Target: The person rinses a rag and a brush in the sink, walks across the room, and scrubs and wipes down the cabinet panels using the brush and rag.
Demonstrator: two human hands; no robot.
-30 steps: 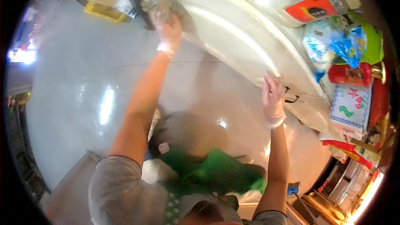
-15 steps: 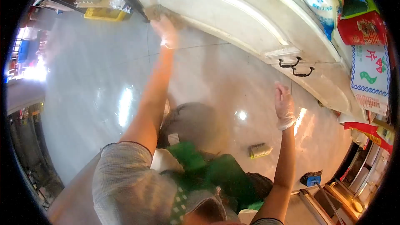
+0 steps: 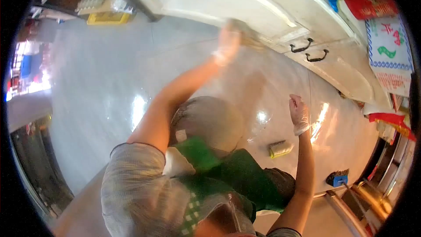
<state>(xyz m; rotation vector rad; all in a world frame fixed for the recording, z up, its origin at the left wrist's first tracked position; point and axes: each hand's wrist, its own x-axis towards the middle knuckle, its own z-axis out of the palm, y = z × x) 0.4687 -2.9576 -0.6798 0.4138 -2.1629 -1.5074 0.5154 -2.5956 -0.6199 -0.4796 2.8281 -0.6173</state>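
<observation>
My left hand (image 3: 229,44), in a clear glove, is closed on a greyish-brown cloth (image 3: 246,31). Motion blurs both, and the cloth presses along the lower edge of the white cabinet (image 3: 210,2). My right hand (image 3: 299,112), also gloved, hovers above the floor to the right with its fingers curled in. Nothing shows in it. Two dark handles (image 3: 309,50) on the cabinet are above that hand. Below it on the floor lies a scrub brush (image 3: 280,148) with pale bristles and a yellow-green edge.
A blue-headed broom (image 3: 337,178) is at the lower right. Printed bags and a white printed box (image 3: 389,48) sit on top of the cabinet. At the upper left, a yellow tray (image 3: 108,18) stands by a dark post. Light reflects off the grey floor (image 3: 101,74).
My left hand has slid the cloth rightward along the cabinet's lower edge, away from the dark post. My right hand stays in about the same place, its fingers now more curled. The view has shifted slightly.
</observation>
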